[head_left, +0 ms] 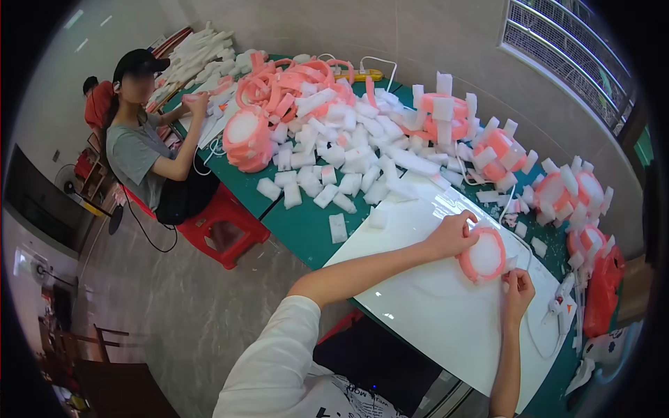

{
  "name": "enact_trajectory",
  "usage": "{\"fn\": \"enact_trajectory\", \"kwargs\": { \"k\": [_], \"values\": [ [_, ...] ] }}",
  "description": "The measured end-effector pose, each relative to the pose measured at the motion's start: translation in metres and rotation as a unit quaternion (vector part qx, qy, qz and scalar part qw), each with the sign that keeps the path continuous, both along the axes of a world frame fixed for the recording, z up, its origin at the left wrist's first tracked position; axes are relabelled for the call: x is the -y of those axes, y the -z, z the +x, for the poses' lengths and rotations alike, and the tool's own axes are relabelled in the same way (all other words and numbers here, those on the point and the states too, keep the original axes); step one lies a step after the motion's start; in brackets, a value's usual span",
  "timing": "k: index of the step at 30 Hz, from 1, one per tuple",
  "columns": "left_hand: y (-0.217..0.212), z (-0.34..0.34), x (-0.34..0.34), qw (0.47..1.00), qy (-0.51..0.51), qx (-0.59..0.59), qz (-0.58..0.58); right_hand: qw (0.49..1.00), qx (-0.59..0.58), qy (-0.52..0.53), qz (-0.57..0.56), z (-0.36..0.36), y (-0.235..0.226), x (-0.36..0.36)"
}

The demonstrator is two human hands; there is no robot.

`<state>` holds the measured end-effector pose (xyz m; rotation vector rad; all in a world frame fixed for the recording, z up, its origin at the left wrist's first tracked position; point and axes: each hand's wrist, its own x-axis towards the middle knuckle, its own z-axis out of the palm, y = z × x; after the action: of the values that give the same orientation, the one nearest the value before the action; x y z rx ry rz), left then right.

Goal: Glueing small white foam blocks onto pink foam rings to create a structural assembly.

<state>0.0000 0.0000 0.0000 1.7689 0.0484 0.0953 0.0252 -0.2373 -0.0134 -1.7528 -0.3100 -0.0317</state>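
Note:
A round piece of white foam edged by a pink foam ring is at the right of the white work sheet. My left hand pinches its upper left side, thumb and fingers closed at the rim. By its lower right side, my right hand is closed with bent fingers. A small white foam bit shows just above those fingers. What the right fingertips grip is too small to make out.
White foam blocks and pink foam rings heap across the green table. Pink rounds studded with white blocks line the wall side. A white glue gun with its cord lies right. A co-worker sits left on a red stool.

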Motion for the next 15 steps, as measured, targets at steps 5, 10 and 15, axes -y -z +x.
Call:
{"fn": "enact_trajectory", "kwargs": {
  "k": [5,10,15],
  "values": [
    [0.012,0.003,0.000,0.995,-0.007,0.092,0.047,1.000,0.004,0.001,-0.030,0.002,-0.001,0.001],
    [0.017,0.005,0.000,0.983,0.003,0.155,0.098,1.000,0.003,0.000,-0.030,0.002,-0.002,0.002],
    [0.024,0.005,0.001,0.976,0.016,0.186,0.108,1.000,-0.003,0.008,-0.029,0.000,-0.004,0.002]
  ]
}}
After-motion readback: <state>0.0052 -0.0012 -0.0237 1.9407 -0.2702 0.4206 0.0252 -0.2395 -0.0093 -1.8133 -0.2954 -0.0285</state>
